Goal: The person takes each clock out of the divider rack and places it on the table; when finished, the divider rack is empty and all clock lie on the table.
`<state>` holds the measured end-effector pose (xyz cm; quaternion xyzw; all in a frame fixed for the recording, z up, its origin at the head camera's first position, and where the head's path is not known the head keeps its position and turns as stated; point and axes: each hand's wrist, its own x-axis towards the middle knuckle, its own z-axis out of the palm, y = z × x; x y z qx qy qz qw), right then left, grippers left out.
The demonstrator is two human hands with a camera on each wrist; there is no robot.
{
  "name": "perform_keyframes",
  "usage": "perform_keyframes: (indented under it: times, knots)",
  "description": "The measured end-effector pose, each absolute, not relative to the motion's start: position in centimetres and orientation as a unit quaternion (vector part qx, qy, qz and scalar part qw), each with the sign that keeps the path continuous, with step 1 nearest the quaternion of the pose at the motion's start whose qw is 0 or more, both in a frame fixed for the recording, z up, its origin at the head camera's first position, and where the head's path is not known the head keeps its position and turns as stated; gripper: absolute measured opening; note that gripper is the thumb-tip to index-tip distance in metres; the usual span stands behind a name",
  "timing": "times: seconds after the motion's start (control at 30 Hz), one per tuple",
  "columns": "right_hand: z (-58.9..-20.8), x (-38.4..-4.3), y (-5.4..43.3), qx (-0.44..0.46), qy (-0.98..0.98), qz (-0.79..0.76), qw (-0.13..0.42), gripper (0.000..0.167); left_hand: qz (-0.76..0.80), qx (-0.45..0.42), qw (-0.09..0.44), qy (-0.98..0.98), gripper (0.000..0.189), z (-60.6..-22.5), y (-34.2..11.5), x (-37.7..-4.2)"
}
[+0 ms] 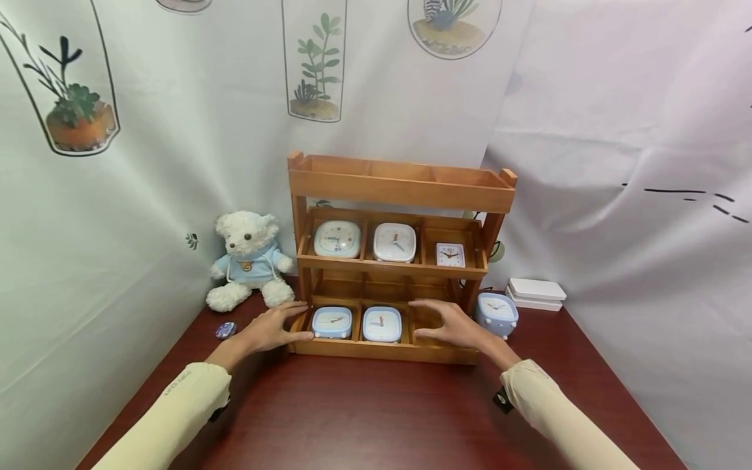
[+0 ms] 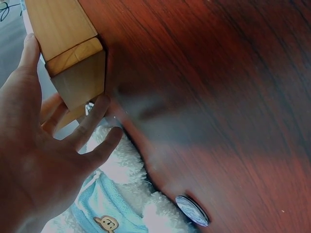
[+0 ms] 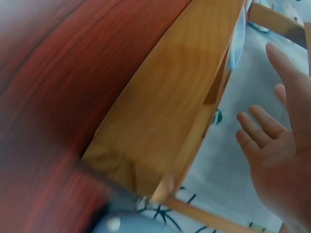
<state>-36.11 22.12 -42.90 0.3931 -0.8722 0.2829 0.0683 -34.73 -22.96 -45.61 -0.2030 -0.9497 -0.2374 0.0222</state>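
Observation:
A three-tier wooden shelf (image 1: 382, 352) stands at the back of the table. My left hand (image 1: 267, 329) is at the left end of its bottom tier, thumb and fingers spread apart around the corner (image 2: 80, 80). My right hand (image 1: 452, 324) hovers at the bottom right compartment, fingers extended and nothing in the grasp. Two blue-framed alarm clocks (image 1: 332, 322) lie in the bottom left and middle compartments, faces up. On the middle tier sit a pale rounded clock (image 1: 337, 239), a white clock (image 1: 395, 243) and a small square clock (image 1: 450, 255).
Right of the shelf stands a blue clock (image 1: 497, 314) with small feet, beside stacked white boxes (image 1: 536, 294). To the left sit a white teddy bear (image 1: 248, 251) in a blue hoodie and a small round disc (image 1: 226, 330). Printed cloth hangs behind. The dark red table (image 1: 346, 411) extends forward.

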Motion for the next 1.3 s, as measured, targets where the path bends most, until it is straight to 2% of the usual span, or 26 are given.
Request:
perform_keyframes:
  times: [0.53, 0.9, 1.03, 1.3]
  knots:
    - [-45.2, -37.9, 16.6, 0.439, -0.864, 0.243, 0.042, 0.050, -0.237, -0.203, 0.018, -0.950, 0.087, -46.1, -22.5, -34.2]
    - [-45.7, -38.7, 15.4, 0.405, -0.880, 0.244, 0.040, 0.036, -0.225, -0.204, 0.024, -0.952, 0.086, -45.2, -22.6, -34.5]
    - [-45.5, -38.7, 15.3, 0.400, -0.888, 0.226, 0.034, 0.038, -0.219, -0.203, 0.023, -0.954, 0.087, -45.0, -22.6, -34.5]
    - [-45.4, -38.7, 15.3, 0.416, -0.889, 0.193, 0.027, 0.054, -0.220, -0.198, 0.014, -0.955, 0.088, -44.9, -22.6, -34.6]
